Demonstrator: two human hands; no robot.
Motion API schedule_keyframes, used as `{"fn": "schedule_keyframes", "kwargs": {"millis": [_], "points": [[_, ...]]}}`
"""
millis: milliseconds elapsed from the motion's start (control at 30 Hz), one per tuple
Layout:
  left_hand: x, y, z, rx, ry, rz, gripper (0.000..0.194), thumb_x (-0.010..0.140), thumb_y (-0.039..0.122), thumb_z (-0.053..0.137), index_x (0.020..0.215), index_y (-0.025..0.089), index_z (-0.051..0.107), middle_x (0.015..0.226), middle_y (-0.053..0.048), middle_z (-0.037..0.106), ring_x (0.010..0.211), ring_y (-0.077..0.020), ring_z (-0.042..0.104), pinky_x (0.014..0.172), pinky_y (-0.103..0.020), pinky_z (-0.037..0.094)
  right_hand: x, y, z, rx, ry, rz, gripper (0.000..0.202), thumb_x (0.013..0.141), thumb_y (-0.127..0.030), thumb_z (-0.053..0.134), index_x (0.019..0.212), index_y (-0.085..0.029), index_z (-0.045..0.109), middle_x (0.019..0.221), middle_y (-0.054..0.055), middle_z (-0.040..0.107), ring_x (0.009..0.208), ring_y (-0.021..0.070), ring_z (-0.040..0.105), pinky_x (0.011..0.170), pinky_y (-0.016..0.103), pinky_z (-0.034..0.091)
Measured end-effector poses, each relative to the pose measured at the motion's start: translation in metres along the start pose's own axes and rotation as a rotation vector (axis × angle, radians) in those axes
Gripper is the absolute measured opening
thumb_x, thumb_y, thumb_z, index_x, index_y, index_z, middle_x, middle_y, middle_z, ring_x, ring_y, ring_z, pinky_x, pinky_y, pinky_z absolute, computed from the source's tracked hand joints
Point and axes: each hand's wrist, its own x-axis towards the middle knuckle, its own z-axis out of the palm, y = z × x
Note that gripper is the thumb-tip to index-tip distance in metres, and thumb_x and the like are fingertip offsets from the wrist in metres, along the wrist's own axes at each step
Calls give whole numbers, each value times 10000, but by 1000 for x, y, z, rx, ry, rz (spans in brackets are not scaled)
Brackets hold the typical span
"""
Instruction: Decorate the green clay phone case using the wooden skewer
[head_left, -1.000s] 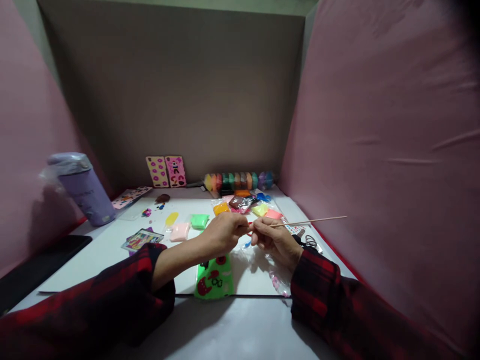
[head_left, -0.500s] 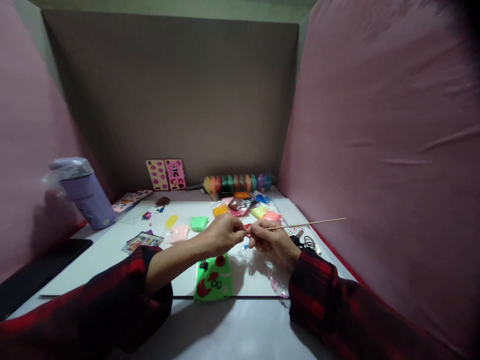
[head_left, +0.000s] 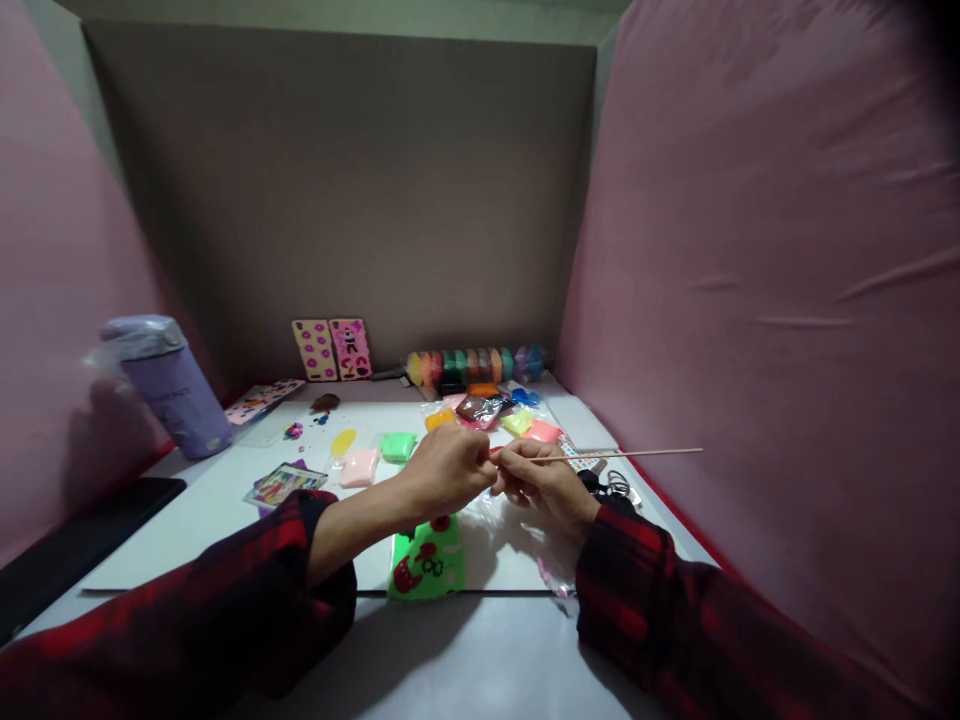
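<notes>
A thin wooden stick (head_left: 630, 454) is pinched in my right hand (head_left: 544, 480), its long end pointing right. Close against those fingertips, my left hand (head_left: 454, 470) is closed. A bit of red (head_left: 495, 450) shows between the two hands; whether it is clay on the stick's tip I cannot tell. Below my left hand lies a green phone case (head_left: 427, 565) with red, black and white clay shapes on it, its upper part partly covered by the hand.
Clay packets in green (head_left: 397, 447), pale pink (head_left: 359, 468) and brown (head_left: 480, 408) lie on the white board (head_left: 202, 540). Behind them stand two decorated cases (head_left: 350, 349) and a row of clay tubs (head_left: 472, 366). A purple tumbler (head_left: 176, 390) is at left, hair ties (head_left: 619, 486) at right.
My left hand has turned and shifted slightly right, covering more of the green case's top. The stick has tilted nearer to level, its far end a little lower and further right.
</notes>
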Motion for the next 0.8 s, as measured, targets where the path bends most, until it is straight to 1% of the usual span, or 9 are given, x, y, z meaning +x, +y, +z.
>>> {"fn": "schedule_keyframes", "kwargs": {"millis": [100,200,267,367,467,533,567,667,800], "points": [[5,-4,0,42,108,-31,121,679,203,534,578,159,584,561,-17,530,551,-133,433,530,-259,247,-1,-2,1,38,15,7,257,728,-388,704,741,-135,662,597,33,656,427,60,447,393,194,253],[14,-14,-6,-113,177,-176,118,663,175,551,547,154,562,537,-4,481,552,-127,397,535,-263,230,-2,-4,-1,88,49,20,286,730,-404,695,852,-145,681,633,24,651,449,65,460,407,196,276],[18,-21,-13,-236,135,-253,127,672,174,546,550,145,569,505,18,440,517,-109,371,516,-253,229,-2,-4,-3,117,63,35,296,733,-413,687,865,-148,681,643,23,644,458,69,464,411,198,287],[17,-27,-21,-387,23,-289,171,735,247,532,672,120,628,465,55,360,446,-83,311,469,-237,224,-2,-4,-4,147,63,54,299,734,-409,685,859,-137,682,632,22,626,453,66,448,410,199,283],[10,-30,-27,-774,-103,-338,227,743,306,584,787,92,649,464,86,266,432,-65,237,452,-228,193,-2,-4,-4,161,60,62,291,735,-397,686,849,-130,681,620,23,618,448,63,436,402,194,261],[6,-35,-28,-1014,-166,-367,238,715,294,645,818,80,654,488,85,270,452,-56,230,462,-222,184,-2,-4,-3,163,61,64,280,733,-389,687,840,-130,680,615,23,617,449,63,433,400,195,252],[4,-39,-28,-1075,-178,-376,238,705,281,664,826,76,657,502,79,289,462,-53,240,468,-220,186,-2,-4,-3,163,63,64,276,731,-387,689,837,-132,679,612,22,616,448,63,430,400,197,252],[1,-51,-28,-1160,-184,-385,224,692,242,688,832,69,665,548,53,356,489,-52,291,483,-216,213,-3,-5,-3,160,74,59,273,722,-393,695,823,-140,677,599,14,610,446,65,421,400,204,254],[-2,-60,-29,-1182,-192,-367,206,686,231,708,813,72,673,566,43,383,499,-47,306,485,-211,221,-3,-6,-3,148,81,63,275,726,-395,694,824,-138,682,605,16,610,463,68,426,415,205,276]]}}
